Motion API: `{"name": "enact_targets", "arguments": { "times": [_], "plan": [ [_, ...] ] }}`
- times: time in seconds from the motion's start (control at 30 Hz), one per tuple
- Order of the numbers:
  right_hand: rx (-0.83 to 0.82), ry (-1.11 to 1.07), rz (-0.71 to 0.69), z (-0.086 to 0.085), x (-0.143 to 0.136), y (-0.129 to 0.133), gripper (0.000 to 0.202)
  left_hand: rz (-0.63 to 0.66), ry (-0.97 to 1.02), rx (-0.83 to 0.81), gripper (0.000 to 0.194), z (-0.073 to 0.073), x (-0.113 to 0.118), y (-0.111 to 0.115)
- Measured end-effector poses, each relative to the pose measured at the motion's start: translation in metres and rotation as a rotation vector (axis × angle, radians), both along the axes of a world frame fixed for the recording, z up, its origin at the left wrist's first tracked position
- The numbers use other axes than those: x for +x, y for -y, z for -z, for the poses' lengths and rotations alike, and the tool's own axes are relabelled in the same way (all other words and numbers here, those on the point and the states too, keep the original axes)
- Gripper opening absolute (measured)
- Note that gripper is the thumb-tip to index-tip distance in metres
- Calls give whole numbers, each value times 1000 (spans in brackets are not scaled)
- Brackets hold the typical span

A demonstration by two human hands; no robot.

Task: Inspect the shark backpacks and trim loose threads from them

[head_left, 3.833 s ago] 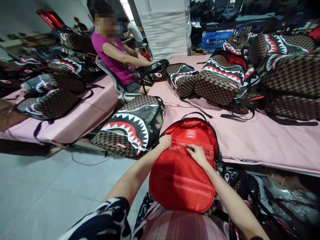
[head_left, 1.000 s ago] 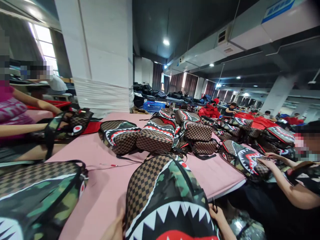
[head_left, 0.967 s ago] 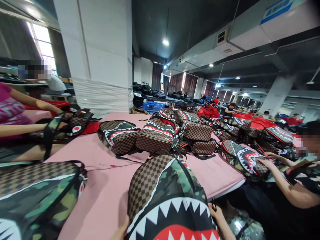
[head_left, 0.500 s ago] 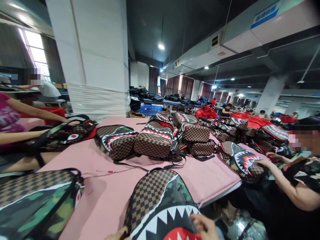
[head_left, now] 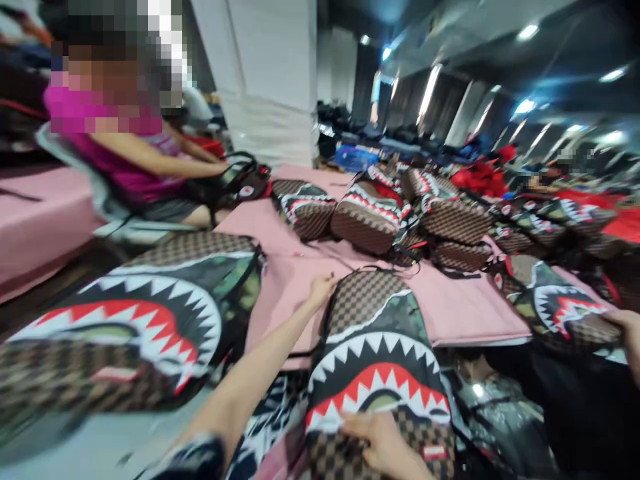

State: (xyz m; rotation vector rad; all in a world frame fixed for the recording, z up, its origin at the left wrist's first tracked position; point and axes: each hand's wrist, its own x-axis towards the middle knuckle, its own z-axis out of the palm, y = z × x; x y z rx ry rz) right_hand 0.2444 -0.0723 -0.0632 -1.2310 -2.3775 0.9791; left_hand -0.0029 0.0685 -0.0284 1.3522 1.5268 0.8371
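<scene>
A backpack (head_left: 380, 313) with brown check, camouflage and a printed shark mouth lies on its back at the near edge of the pink-covered table (head_left: 295, 273). By its upper left edge is my left hand (head_left: 323, 290), arm stretched forward, its blurred fingers extended with nothing visible in them. My right hand (head_left: 383, 440) rests on the lower front of the backpack, just under the red mouth print, fingers stretched to the left and loosely apart. A second matching backpack (head_left: 150, 313) lies to the left of my left arm.
More matching backpacks (head_left: 367, 217) are piled across the table's far side. A person in a pink top (head_left: 135, 160) sits at the left, handling a dark backpack (head_left: 245, 177). Another person's hand (head_left: 627, 333) touches a backpack (head_left: 560, 300) at the right. Clear plastic (head_left: 505, 407) lies below the table edge.
The view has swung left and down. My left hand has moved from the lower left side of the backpack to its top; my right hand is now lower on its front.
</scene>
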Motion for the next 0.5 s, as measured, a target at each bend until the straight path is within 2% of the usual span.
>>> {"name": "enact_targets", "arguments": {
  "times": [0.1, 0.2, 0.27, 0.33, 0.43, 0.5],
  "plan": [
    [-74, -56, 34, 13, -7, 15, 66, 12, -25, -49, 35, 28, 2, -1],
    [-81, -165, 106, 16, -1, 15, 52, 90, -40, -32, 33, 48, 12, -6],
    [-79, -242, 145, 16, 2, 13, 43, 164, -47, 0, 26, 57, 16, -1],
    [-87, -289, 168, 14, 0, 11, 38, 231, -50, 46, 27, 64, 14, 15],
    [-133, -341, 210, 5, -8, 10, 29, 276, -53, 120, 24, 63, 7, 43],
    [-191, -388, 256, -7, -11, 11, 23, 256, -63, 163, 23, 46, 2, 55]
  ]
}}
